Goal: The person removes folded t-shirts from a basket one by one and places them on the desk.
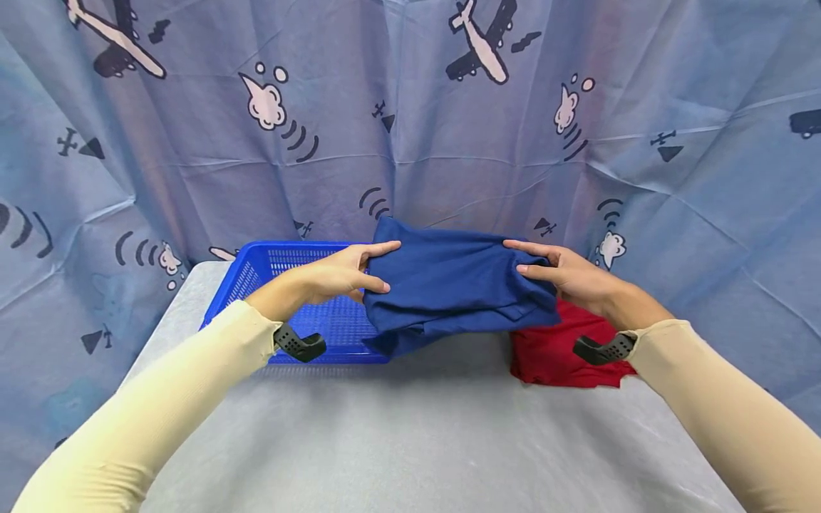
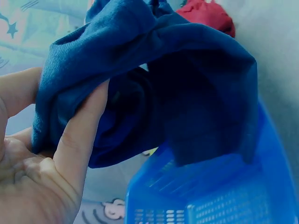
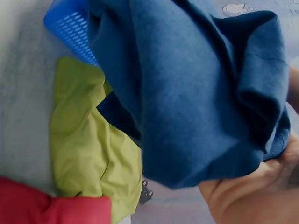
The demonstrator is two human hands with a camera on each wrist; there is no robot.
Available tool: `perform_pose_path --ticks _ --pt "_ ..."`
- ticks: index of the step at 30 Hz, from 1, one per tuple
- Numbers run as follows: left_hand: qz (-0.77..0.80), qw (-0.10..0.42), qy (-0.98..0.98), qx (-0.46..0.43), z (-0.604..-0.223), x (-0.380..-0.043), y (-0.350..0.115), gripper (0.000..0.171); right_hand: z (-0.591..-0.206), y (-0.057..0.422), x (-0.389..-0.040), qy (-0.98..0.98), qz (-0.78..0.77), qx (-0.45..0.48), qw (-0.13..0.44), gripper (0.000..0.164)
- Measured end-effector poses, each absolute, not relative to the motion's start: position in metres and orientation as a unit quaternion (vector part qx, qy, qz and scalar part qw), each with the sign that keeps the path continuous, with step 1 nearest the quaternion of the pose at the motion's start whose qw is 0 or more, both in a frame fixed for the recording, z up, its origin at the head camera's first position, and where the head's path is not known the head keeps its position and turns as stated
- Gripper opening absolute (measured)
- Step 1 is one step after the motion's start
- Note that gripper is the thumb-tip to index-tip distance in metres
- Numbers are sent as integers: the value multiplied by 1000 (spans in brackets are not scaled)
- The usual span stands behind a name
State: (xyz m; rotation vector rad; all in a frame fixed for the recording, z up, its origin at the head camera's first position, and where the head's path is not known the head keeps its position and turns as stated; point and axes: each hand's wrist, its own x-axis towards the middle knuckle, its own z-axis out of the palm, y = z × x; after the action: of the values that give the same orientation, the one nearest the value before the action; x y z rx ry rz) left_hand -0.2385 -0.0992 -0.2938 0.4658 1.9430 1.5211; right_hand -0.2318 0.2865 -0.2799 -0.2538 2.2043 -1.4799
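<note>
A folded blue cloth (image 1: pixel 449 281) hangs in the air between both hands, its lower edge drooping at the left corner. My left hand (image 1: pixel 330 276) pinches its left end, thumb and fingers on opposite faces; the left wrist view shows the cloth (image 2: pixel 205 93) bent into a loop with a hollow inside. At the other end my right hand (image 1: pixel 580 279) grips the bunched fabric, and in the right wrist view the cloth (image 3: pixel 187 102) covers most of that hand's fingers. The blue plastic basket (image 1: pixel 327 358) stands below and behind the left hand.
A red cloth (image 1: pixel 564 360) lies on the grey-white table (image 1: pixel 410 434) under the right hand. Between it and the basket lies a yellow-green cloth (image 3: pixel 88 135), hidden from the head view by the blue cloth. A blue curtain (image 1: pixel 410 128) with airplane prints hangs behind the table.
</note>
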Motion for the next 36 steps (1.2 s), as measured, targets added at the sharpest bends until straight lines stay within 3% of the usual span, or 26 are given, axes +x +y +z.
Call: perform_pose_path --ticks 18,30,36 --pt "540 335 752 173 -351 -210 -39 91 -345 339 -210 826 -484 -105 269 66" --pt "419 309 816 250 -377 -183 -21 90 -372 347 -184 836 -432 -134 310 72" --pt "422 328 799 276 -393 -172 -27 91 -378 349 -177 829 -431 -137 328 71"
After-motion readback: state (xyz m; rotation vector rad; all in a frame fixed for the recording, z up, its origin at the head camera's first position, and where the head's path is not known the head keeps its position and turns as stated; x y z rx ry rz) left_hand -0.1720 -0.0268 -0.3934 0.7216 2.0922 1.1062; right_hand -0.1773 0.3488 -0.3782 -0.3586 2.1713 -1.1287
